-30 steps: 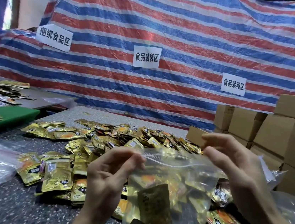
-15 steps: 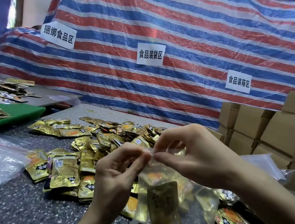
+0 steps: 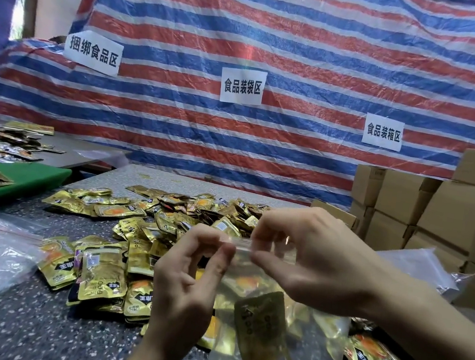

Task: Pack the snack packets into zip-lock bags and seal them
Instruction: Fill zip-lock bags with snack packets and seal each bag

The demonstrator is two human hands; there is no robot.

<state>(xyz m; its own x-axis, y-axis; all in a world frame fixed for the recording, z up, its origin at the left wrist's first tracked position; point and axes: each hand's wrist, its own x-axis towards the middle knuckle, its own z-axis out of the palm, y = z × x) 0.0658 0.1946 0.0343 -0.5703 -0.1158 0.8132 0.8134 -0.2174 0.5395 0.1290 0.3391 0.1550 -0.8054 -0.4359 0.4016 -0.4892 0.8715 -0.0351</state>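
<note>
Bag (image 3: pixel 278 328) filled, sealing step: left hand (image 3: pixel 188 281) and right hand (image 3: pixel 307 257) pinch zip strip (image 3: pixel 240 242) near its left end. Next: press rightward along strip.

The bare left hand (image 3: pixel 188 278) is raised from the bottom edge on an upright forearm (image 3: pixel 149 354), wrist bent slightly. Its thumb and forefinger are closed in a pinch on the top strip of a clear plastic zip-lock bag (image 3: pixel 327 337), and the other fingers are curled. The bare right hand (image 3: pixel 315 264) is brought in from the right on a slanting forearm (image 3: pixel 434 341). The same strip is pinched between its thumb and forefinger, just beside the left fingertips.
</note>
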